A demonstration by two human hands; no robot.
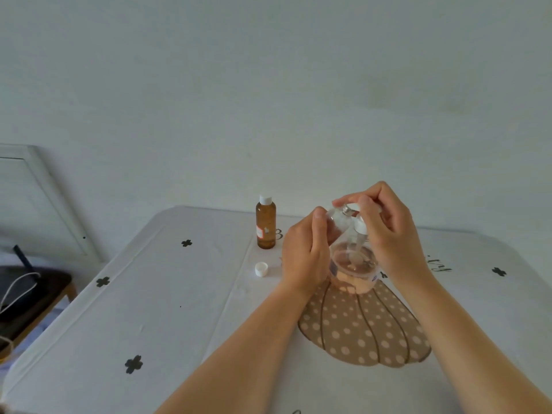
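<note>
**While both hands (304,255) work a small bottle (336,224) over a cup (358,283)**

As the head camera looks down, the left hand sits curled round the small bottle, which is clear and has a silver neck. It is held tilted in the air, neck up and to the right, just above the cup. The right hand (391,231) comes in from the other side, thumb and forefinger pinching a white pump top (360,227) right beside that silver neck. The other fingers are curled in toward the palm. A thin tube (358,243) hangs from the pump top down into the cup. Whether its tip touches the liquid is hard to tell.

The cup is clear plastic with a pinkish liquid in the bottom. It stands on the desk (179,294), between the two wrists, at the upper edge of a brown dotted print on the white cloth.

Left of the hands, a brown bottle (265,225) with a white cap stands upright near the far edge. A loose white cap (261,268) lies on the cloth just in front of it. Beyond the desk on the left are a dark chair (35,288) and a pale frame (38,180) leaning on the wall.
</note>
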